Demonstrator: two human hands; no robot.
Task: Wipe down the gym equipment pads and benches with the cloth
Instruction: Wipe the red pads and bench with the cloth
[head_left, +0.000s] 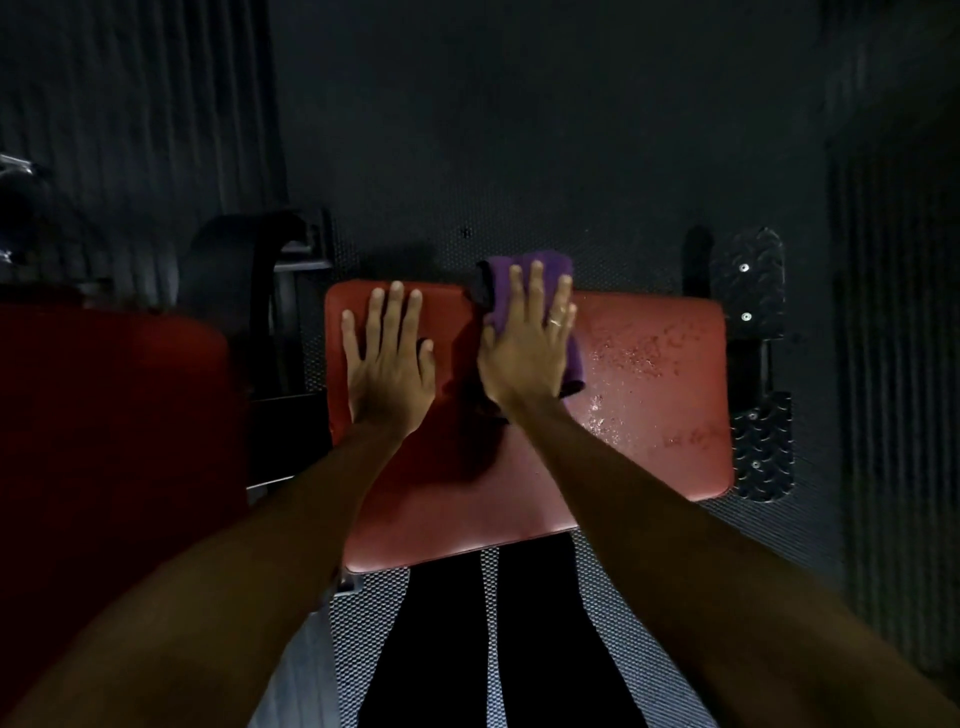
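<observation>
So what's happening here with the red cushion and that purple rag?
A person is wiping down a red gym pad. Their right hand presses a purple cloth flat against the pad near its far edge, with straight fingers. The left hand rests flat on the pad's left part and holds nothing. Droplets of liquid lie on the pad's right part, beside the cloth, so that area looks not yet wiped.

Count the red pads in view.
2. The centre pad, straight ahead; the left pad, in shadow at the frame's edge. Others may be hidden in the dark.
</observation>
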